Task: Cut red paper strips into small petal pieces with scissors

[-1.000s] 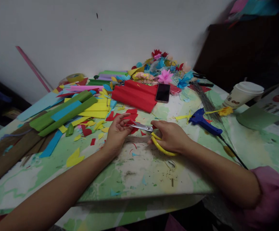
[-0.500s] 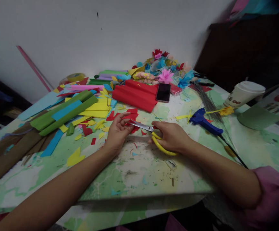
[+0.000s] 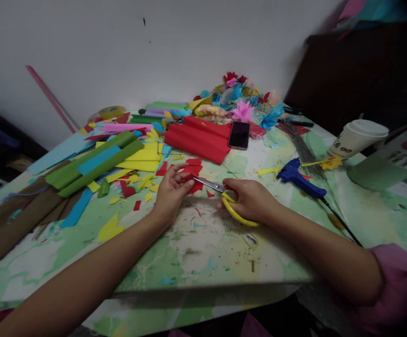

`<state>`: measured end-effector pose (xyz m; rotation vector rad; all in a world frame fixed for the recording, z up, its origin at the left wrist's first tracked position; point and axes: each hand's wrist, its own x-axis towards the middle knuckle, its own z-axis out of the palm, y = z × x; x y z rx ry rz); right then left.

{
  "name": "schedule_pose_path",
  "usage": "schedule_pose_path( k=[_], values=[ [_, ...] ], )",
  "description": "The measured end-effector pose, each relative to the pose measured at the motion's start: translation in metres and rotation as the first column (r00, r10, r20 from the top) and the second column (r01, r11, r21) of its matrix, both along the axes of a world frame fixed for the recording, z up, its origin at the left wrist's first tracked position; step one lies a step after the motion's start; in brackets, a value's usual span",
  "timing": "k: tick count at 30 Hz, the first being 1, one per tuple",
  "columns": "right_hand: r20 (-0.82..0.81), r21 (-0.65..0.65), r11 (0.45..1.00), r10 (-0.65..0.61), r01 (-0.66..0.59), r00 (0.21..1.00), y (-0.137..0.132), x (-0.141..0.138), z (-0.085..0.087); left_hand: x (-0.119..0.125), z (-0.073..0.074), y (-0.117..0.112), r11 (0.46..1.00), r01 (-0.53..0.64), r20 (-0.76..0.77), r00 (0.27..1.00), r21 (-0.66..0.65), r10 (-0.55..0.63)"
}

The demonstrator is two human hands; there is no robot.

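My right hand (image 3: 247,199) is closed round the yellow handles of a pair of scissors (image 3: 240,215), whose blades point left. My left hand (image 3: 171,194) pinches a small piece of red paper (image 3: 188,177) between thumb and fingers; the scissor tips reach right up to it. The fingers partly hide this piece, so its shape cannot be made out. Just behind the hands, more cut red paper pieces (image 3: 193,163) lie on the table, and a large folded sheet of red crepe paper (image 3: 198,139) sits farther back.
Green paper rolls (image 3: 98,164) and yellow scraps lie at left. A phone (image 3: 239,135) rests beside the red sheet, with paper flowers (image 3: 243,111) behind. At right are a blue glue gun (image 3: 300,180) with its cord, thin wires (image 3: 296,140) and a lidded paper cup (image 3: 356,138).
The scissor blades have shifted very slightly against the red paper in my left hand. Both hands stay almost in place, and the whole view has moved a little.
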<state>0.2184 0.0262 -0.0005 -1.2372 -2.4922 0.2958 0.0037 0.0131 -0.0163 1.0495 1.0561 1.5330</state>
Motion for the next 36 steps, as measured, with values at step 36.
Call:
schedule_pose_path(
  k=[36],
  values=[
    [0.029, 0.001, 1.0, -0.015, 0.015, 0.999, 0.0004, 0.0003, 0.0009, -0.0054, 0.0014, 0.0029, 0.998, -0.031, -0.055, 0.998, 0.056, 0.034]
  ],
)
